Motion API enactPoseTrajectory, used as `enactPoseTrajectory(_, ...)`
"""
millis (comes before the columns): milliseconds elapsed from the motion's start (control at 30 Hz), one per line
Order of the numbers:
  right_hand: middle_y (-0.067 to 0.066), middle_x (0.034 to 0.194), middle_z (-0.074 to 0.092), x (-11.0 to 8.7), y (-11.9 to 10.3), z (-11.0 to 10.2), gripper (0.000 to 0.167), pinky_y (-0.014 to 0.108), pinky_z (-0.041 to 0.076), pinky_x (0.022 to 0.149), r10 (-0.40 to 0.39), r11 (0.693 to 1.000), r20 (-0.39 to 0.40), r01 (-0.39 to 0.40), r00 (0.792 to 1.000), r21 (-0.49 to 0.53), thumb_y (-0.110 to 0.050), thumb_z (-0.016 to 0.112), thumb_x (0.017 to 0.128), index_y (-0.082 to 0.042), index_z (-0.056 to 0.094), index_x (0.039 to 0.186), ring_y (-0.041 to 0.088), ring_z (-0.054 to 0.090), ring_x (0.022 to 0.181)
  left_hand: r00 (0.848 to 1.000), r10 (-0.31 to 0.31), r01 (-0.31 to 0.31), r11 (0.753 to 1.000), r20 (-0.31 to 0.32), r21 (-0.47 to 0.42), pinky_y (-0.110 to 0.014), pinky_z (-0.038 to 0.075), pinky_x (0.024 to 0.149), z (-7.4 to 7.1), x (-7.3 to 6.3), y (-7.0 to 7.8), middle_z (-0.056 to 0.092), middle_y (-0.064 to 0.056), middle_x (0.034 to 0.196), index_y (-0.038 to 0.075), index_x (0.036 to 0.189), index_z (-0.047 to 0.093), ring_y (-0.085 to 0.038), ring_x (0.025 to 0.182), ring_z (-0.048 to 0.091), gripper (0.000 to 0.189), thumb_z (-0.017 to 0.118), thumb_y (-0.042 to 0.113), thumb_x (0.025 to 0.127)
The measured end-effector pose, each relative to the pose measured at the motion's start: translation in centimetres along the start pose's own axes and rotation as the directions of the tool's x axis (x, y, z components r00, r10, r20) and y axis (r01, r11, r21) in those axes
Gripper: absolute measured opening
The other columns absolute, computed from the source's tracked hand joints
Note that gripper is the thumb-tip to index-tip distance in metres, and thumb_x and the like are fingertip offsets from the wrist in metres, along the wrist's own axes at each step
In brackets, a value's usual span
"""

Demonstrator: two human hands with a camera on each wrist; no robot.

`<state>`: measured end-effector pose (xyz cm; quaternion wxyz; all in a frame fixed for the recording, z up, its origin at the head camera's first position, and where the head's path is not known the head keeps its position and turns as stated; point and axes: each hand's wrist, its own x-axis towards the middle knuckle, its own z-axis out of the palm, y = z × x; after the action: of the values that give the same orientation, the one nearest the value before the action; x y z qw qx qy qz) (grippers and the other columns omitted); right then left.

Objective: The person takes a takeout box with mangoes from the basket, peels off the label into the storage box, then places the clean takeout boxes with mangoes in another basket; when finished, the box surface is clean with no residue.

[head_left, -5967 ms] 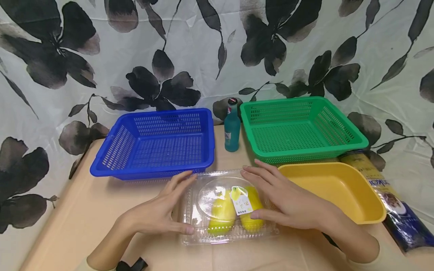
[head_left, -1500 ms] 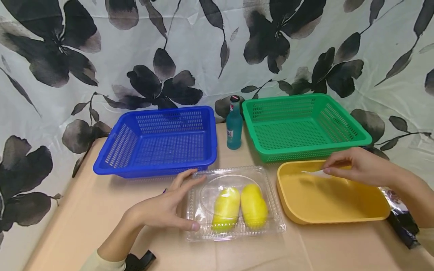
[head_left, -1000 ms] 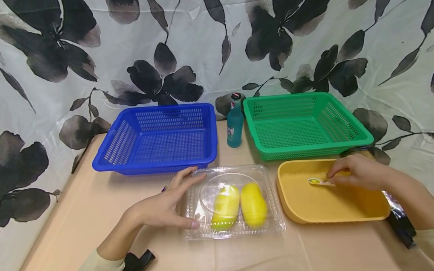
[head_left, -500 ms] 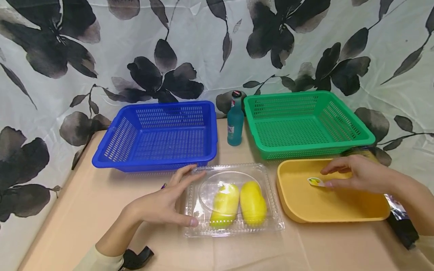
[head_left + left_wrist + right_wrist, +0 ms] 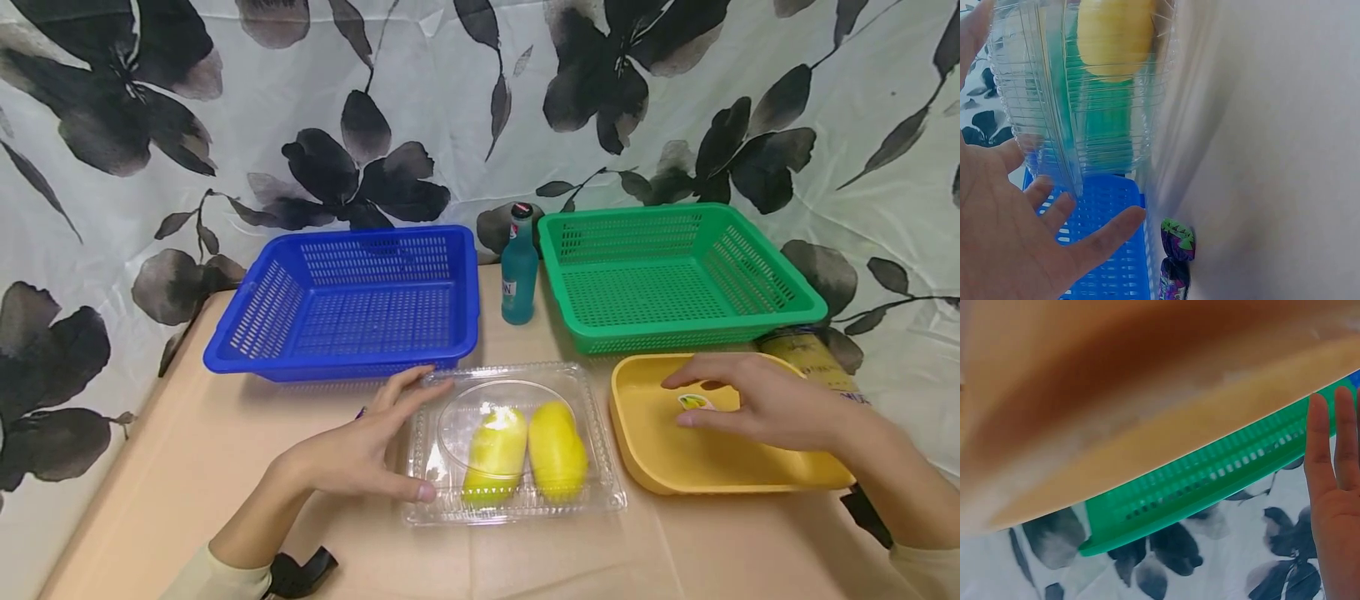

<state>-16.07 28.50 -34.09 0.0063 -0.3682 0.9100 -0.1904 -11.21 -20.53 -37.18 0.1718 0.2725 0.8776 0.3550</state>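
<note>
A clear plastic clamshell box (image 5: 431, 450) lies on the table with two yellow, mango-like fruits (image 5: 558, 454) inside. My left hand (image 5: 352, 458) rests at the box's left side, thumb and fingers spread; the left wrist view shows its fingers (image 5: 1107, 237) extended beside the box wall. Over the yellow tray (image 5: 660, 471), my right hand (image 5: 772, 404) hovers with loosely bent fingers and nothing gripped. A small label with a yellow fruit print (image 5: 695, 402) lies in that tray, partly hidden under this hand. Straight fingers (image 5: 1319, 437) show at the right edge of the right wrist view.
Behind stand a blue basket (image 5: 255, 367), a blue-green bottle (image 5: 519, 279) and a green basket (image 5: 600, 342). A gold and dark blue packet (image 5: 813, 358) lies beyond the tray, mostly behind my right arm. A purple and green wrapped piece (image 5: 1175, 256) lies near my left hand.
Earlier the label was on the box lid under my right hand. The hand carried it right to the yellow tray and let go; now the hand shifts slightly left. The left hand stays by the box.
</note>
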Motion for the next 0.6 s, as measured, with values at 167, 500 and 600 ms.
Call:
enactPoseTrajectory(167, -0.025, 0.117, 0.064, 0.7, -1.3, 0.3, 0.038, 0.032, 0.058, 0.083, -0.049, 0.999, -0.023, 0.049, 0.999, -0.004, -0.037, 0.082, 0.088, -0.035, 0.068, 0.123, 0.000, 0.063, 0.102, 1.000, -0.002, 0.002, 1.000, -0.002, -0.016, -0.078, 0.020, 0.113, 0.0, -0.1, 0.0, -0.005, 0.003, 0.170, 0.038, 0.164, 0.021, -0.037, 0.157, 0.000, 0.109, 0.086, 0.054, 0.077)
enactPoseTrajectory(500, -0.006, 0.140, 0.060, 2.2, -3.6, 0.9, 0.065, 0.042, 0.059, 0.090, 0.005, 0.991, 0.054, -0.012, 0.999, 0.130, -0.045, 0.076, 0.092, -0.027, 0.049, 0.149, 0.017, 0.065, 0.118, 1.000, -0.006, 0.006, 1.000, -0.001, -0.021, -0.078, 0.020, 0.113, 0.0, -0.1, 0.1, -0.005, 0.002, 0.171, 0.038, 0.164, 0.021, -0.037, 0.157, 0.000, 0.109, 0.086, 0.054, 0.077)
enactPoseTrajectory(600, -0.005, 0.146, 0.056, 2.5, -4.1, 1.2, 0.071, 0.045, 0.058, 0.094, 0.004, 0.990, 0.077, -0.015, 0.997, 0.141, -0.047, 0.075, 0.092, -0.027, 0.044, 0.153, 0.019, 0.063, 0.123, 1.000, -0.009, 0.009, 1.000, -0.001, -0.020, -0.078, 0.020, 0.113, 0.0, -0.1, 0.1, -0.005, 0.002, 0.171, 0.039, 0.164, 0.021, -0.037, 0.157, -0.001, 0.109, 0.086, 0.054, 0.077)
